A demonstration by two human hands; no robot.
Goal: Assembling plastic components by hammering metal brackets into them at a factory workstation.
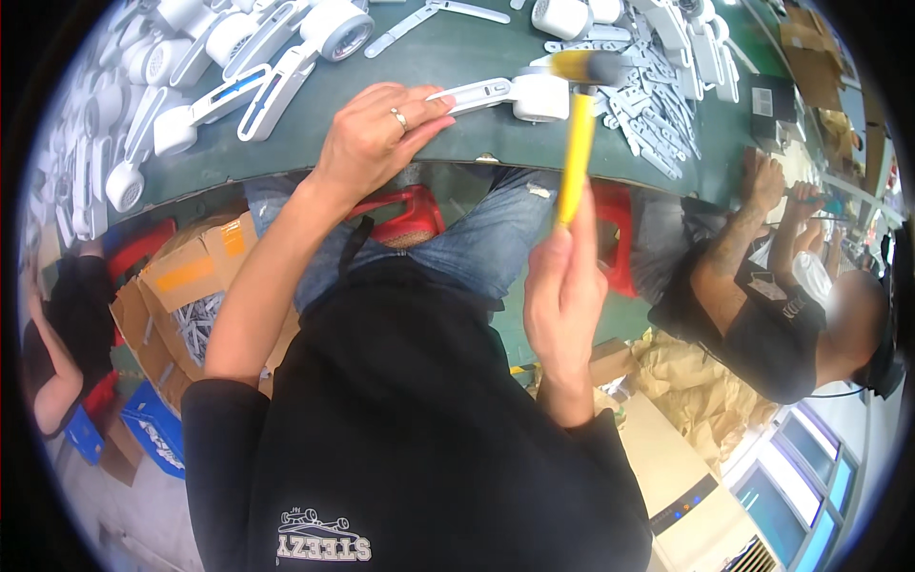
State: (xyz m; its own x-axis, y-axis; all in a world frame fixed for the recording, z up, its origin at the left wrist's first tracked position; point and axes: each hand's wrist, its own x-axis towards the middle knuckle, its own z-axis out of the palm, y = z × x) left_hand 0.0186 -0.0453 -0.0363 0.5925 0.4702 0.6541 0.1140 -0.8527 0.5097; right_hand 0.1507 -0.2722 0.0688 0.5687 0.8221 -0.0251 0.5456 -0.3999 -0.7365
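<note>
My left hand (pixel 374 135) pinches the end of the slim handle of a white handheld fan (pixel 484 93), which lies at the near edge of the green worktable (pixel 429 57). The fan's round head points to the right. My right hand (pixel 565 291) is closed around the yellow handle of a hammer (pixel 577 157). Its grey and yellow head is blurred and appears over the fan's round head; whether they touch I cannot tell. To the right lies a heap of small grey-white plastic strips (pixel 648 110).
More white fans (pixel 229 57) are piled at the left of the table, others (pixel 681 38) at the far right. An open carton (pixel 181 257) with grey parts stands below left, near a blue crate (pixel 152 429). A co-worker (pixel 762 296) sits at the right, another person (pixel 81 324) at the left.
</note>
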